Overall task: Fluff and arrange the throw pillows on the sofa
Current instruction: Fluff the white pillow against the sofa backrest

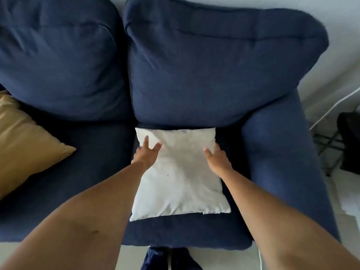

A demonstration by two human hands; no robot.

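Nearest you, both bare forearms run in from the bottom corners, their upper parts cut off by the frame. Between them, below the seat's front edge, dark blue fabric [167, 259] shows, too cropped to identify.

The white pillow [180, 174] lies flat on the right seat cushion [187, 233] of the navy sofa [288, 164], its far edge tucked against the base of the back cushion [210, 71]. A small tag [210, 213] sits at its near edge; the print on it is too blurred to read.

Your left hand [145, 154] rests on the pillow's upper left part, fingers spread, palm down, gripping nothing. Your right hand [218, 159] lies on the upper right edge; it looks flat and loose too, though its fingertips may curl over the side, hidden from you.

To the left, a mustard pillow [25, 141] lies on the other seat, cut off by the frame edge. Beyond the right armrest, a dark object [349, 141] and a thin white rod [331, 108] are only partly in view.
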